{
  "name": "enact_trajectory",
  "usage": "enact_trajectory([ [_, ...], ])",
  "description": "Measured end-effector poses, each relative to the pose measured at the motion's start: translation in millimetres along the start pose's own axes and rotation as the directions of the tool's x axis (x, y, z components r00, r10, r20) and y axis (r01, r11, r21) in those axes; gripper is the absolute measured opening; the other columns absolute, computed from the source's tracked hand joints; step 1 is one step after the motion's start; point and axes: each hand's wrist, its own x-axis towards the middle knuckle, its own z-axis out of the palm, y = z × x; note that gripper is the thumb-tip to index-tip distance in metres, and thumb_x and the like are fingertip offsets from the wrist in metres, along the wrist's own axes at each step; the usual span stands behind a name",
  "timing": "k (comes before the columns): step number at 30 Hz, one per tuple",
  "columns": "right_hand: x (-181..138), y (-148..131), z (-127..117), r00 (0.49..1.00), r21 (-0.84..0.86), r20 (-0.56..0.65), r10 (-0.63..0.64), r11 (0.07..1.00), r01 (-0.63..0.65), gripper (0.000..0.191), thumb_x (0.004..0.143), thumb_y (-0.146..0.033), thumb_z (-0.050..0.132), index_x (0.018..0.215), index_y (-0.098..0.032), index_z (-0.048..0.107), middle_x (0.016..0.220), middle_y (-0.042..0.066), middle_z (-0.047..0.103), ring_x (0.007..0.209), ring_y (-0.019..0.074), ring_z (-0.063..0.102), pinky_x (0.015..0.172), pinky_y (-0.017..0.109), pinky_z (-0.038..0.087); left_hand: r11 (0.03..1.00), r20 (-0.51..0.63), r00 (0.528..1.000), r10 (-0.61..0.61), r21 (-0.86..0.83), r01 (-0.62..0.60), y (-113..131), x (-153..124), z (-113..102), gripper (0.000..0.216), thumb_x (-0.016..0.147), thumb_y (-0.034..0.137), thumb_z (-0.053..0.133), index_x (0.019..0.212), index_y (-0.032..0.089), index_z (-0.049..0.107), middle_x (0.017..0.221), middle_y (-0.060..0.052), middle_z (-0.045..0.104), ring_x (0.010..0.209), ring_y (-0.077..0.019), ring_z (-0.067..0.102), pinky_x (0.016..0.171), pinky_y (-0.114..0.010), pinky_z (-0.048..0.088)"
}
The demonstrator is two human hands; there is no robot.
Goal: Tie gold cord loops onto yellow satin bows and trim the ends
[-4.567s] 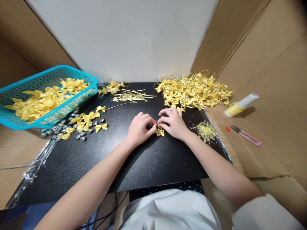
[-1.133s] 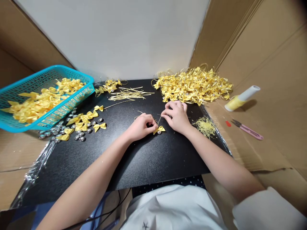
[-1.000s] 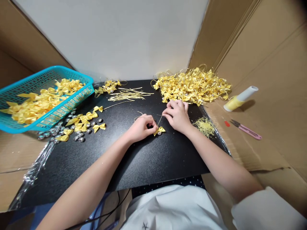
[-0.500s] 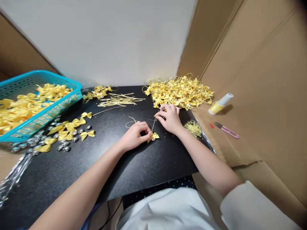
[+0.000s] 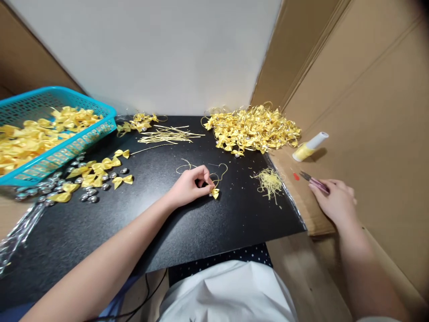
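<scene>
Between the thumb and fingers of my left hand (image 5: 192,185) is a small yellow ribbon bow (image 5: 216,193), just above the black tabletop. A thin yellow cord (image 5: 225,169) curls out from the bow, with loops behind and beside my fingers. Off to the right, my right hand (image 5: 338,201) is closed around the pink handle of the thread snips (image 5: 315,181), whose dark blades point away to the left. The snips lie at the cardboard surface, near a small red piece (image 5: 296,176).
A turquoise basket (image 5: 110,112) of yellow bows stands at left, with silver bells (image 5: 92,192) and loose bows before it. Cut cords (image 5: 167,134) lie at the back, beside a heap of finished-looking bows (image 5: 254,127). Thread scraps (image 5: 270,181) and a thread spool (image 5: 304,152) are right.
My right hand has let go of the cord and moved right onto the pink snips. The cord's free end now lies curled on the table. My left hand stays at the bow.
</scene>
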Motion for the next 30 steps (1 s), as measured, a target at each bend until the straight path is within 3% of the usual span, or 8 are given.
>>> enact_trajectory([
  [5, 5.9, 4.1, 5.4, 0.989, 0.075, -0.003, -0.148, 0.986, 0.147, 0.025, 0.088, -0.042, 0.051, 0.085, -0.023, 0.067, 0.103, 0.02, 0.068, 0.099, 0.0365, 0.06, 0.081, 0.048, 0.043, 0.998, 0.068, 0.996, 0.052, 0.044, -0.055, 0.8, -0.5, -1.5, 0.012, 0.083, 0.027, 0.06, 0.075, 0.017, 0.059, 0.074, 0.0, 0.069, 0.059, -0.0087, 0.05, 0.058, -0.023, 0.038],
  [10, 8.2, -12.3, -7.3, 0.998, 0.157, -0.035, 0.049, 0.987, -0.043, 0.018, 0.089, -0.039, 0.048, 0.089, -0.026, 0.061, 0.102, 0.025, 0.067, 0.104, 0.0332, 0.063, 0.086, 0.045, 0.044, 0.998, 0.115, 0.992, 0.05, 0.041, -0.055, 2.2, 0.1, -2.6, 0.018, 0.084, 0.028, 0.059, 0.082, 0.017, 0.072, 0.083, -0.005, 0.073, 0.065, -0.0119, 0.057, 0.061, -0.025, 0.042],
  [12, 2.3, -31.8, -18.1, 0.996, 0.2, -0.045, 0.081, 0.977, -0.071, 0.018, 0.09, -0.038, 0.046, 0.092, -0.027, 0.059, 0.108, 0.025, 0.066, 0.11, 0.0327, 0.062, 0.088, 0.046, 0.044, 0.998, 0.121, 0.991, 0.047, 0.044, -0.053, 1.5, 0.4, -1.9, 0.017, 0.083, 0.028, 0.061, 0.083, 0.017, 0.073, 0.086, -0.005, 0.074, 0.065, -0.0121, 0.058, 0.061, -0.025, 0.043],
  [16, -21.7, -98.3, -33.5, 0.991, 0.423, 0.057, -0.119, 0.902, 0.084, 0.027, 0.089, -0.041, 0.04, 0.094, -0.024, 0.06, 0.101, 0.015, 0.07, 0.092, 0.0297, 0.067, 0.079, 0.046, 0.049, 0.997, 0.12, 0.992, 0.038, 0.064, -0.046, 0.1, 0.2, -0.6, 0.016, 0.08, 0.028, 0.064, 0.088, 0.017, 0.073, 0.088, -0.005, 0.074, 0.062, -0.0105, 0.054, 0.059, -0.024, 0.042],
  [17, -28.4, -117.1, -33.9, 0.964, 0.48, 0.128, -0.231, 0.865, 0.144, 0.027, 0.089, -0.042, 0.041, 0.094, -0.024, 0.061, 0.096, 0.012, 0.071, 0.085, 0.0274, 0.067, 0.074, 0.042, 0.05, 0.997, 0.12, 0.992, 0.037, 0.068, -0.046, 0.1, 0.2, -0.4, 0.016, 0.08, 0.028, 0.064, 0.089, 0.017, 0.073, 0.089, -0.005, 0.074, 0.062, -0.0105, 0.054, 0.06, -0.024, 0.042],
  [19, -39.8, -151.2, -30.3, 0.849, 0.568, 0.274, -0.451, 0.789, 0.235, 0.027, 0.091, -0.041, 0.043, 0.087, -0.023, 0.062, 0.086, 0.008, 0.072, 0.075, 0.0222, 0.067, 0.066, 0.034, 0.049, 0.996, 0.121, 0.992, 0.041, 0.078, -0.051, 0.3, -0.1, -0.5, 0.017, 0.08, 0.027, 0.064, 0.09, 0.017, 0.073, 0.089, -0.005, 0.073, 0.063, -0.0106, 0.054, 0.06, -0.025, 0.043],
  [22, -48.8, -185.1, -19.0, 0.738, 0.562, 0.351, -0.576, 0.761, 0.326, 0.025, 0.093, -0.036, 0.045, 0.082, -0.022, 0.063, 0.083, 0.005, 0.072, 0.073, 0.0193, 0.066, 0.064, 0.03, 0.045, 0.994, 0.122, 0.991, 0.063, 0.078, -0.072, 0.5, -0.5, -1.0, 0.017, 0.08, 0.027, 0.065, 0.092, 0.018, 0.073, 0.09, -0.005, 0.073, 0.063, -0.0109, 0.054, 0.061, -0.025, 0.043],
  [30, -46.2, -203.0, -4.4, 0.703, 0.438, 0.407, -0.582, 0.8, 0.409, 0.025, 0.095, -0.035, 0.047, 0.083, -0.022, 0.064, 0.085, 0.003, 0.072, 0.074, 0.0185, 0.065, 0.063, 0.029, 0.039, 0.996, 0.118, 0.99, 0.081, 0.037, -0.086, -1.0, -1.2, -1.8, 0.021, 0.079, 0.027, 0.069, 0.098, 0.017, 0.073, 0.094, -0.006, 0.073, 0.067, -0.0123, 0.058, 0.061, -0.025, 0.044],
])
